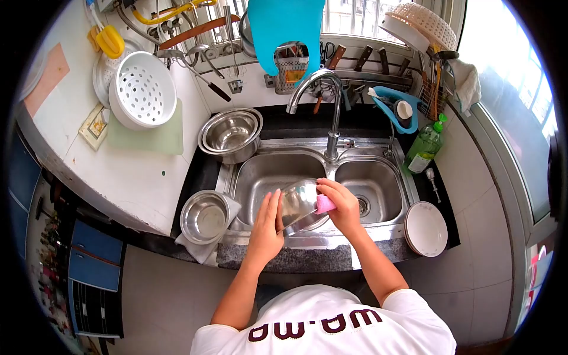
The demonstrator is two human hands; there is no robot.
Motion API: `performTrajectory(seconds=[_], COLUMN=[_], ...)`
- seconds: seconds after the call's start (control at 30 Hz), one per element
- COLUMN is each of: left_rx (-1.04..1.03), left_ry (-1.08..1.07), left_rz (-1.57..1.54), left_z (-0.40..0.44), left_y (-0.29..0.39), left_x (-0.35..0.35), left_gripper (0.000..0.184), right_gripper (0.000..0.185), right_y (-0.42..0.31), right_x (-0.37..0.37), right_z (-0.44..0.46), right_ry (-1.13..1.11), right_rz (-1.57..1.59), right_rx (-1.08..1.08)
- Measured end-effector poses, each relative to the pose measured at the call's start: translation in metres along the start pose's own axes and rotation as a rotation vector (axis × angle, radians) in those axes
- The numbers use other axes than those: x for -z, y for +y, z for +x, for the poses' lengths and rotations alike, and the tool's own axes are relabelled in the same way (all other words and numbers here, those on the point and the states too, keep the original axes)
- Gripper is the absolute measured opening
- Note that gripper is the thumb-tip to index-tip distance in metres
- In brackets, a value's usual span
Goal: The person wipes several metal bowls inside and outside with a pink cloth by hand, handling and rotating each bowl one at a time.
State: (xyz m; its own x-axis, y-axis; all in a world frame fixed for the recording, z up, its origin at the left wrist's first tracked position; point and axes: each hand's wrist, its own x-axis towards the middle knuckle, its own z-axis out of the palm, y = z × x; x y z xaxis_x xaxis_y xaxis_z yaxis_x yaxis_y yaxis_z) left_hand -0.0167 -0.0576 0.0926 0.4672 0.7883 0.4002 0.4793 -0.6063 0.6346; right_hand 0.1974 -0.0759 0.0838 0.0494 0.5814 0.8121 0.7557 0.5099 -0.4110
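A shiny metal bowl [298, 200] is tilted on its side above the front of the double sink [266, 171], near the divider. My left hand [267, 228] supports its left side, with the fingers stretched along the metal. On the right, my right hand [341, 207] grips a pink sponge [325, 204] against the bowl's edge. The faucet [332, 112] rises behind the sink.
Stacked steel bowls [231, 133] stand behind left, another steel bowl [205, 217] lies on a cloth at front left. White plates [426, 229] and a green soap bottle [425, 145] are at right. A blue basket [397, 106] sits behind.
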Motion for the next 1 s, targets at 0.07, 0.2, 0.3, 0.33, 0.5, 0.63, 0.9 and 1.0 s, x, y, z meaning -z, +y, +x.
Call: performTrajectory(seconds=[0.07, 0.2, 0.3, 0.33, 0.5, 0.63, 0.9, 1.0], left_rx=[-0.046, -0.034, -0.055, -0.030, -0.001, 0.072, 0.269, 0.101], left_ry=[0.124, 0.192, 0.254, 0.267, 0.289, 0.330, 0.350, 0.357], left_rz=[-0.061, -0.149, -0.140, -0.301, -0.475, -0.706, -0.747, -0.419], left_z=[0.001, 0.003, 0.000, -0.001, -0.003, 0.000, 0.002, -0.004], left_y=[-0.003, 0.003, 0.005, 0.004, 0.009, 0.018, -0.014, -0.018], left_x=[-0.004, 0.002, 0.005, 0.007, 0.007, 0.003, -0.009, -0.006], left_gripper=[0.073, 0.068, 0.069, 0.069, 0.074, 0.073, 0.073, 0.077], right_gripper=[0.039, 0.039, 0.037, 0.040, 0.025, 0.027, 0.027, 0.025], right_y=[-0.002, 0.007, 0.027, 0.027, 0.044, 0.004, 0.004, 0.017], right_x=[0.002, -0.001, -0.015, -0.016, -0.042, -0.051, -0.048, -0.041], right_z=[0.005, -0.001, -0.027, -0.030, -0.066, -0.063, -0.070, -0.069], right_ry=[0.003, 0.035, 0.045, 0.095, 0.169, 0.329, 0.269, 0.292], right_rz=[0.028, 0.091, 0.204, 0.304, 0.740, 1.015, 1.171, 1.068], right_rx=[-0.023, -0.098, -0.251, -0.398, -0.783, -1.207, -1.238, -1.188])
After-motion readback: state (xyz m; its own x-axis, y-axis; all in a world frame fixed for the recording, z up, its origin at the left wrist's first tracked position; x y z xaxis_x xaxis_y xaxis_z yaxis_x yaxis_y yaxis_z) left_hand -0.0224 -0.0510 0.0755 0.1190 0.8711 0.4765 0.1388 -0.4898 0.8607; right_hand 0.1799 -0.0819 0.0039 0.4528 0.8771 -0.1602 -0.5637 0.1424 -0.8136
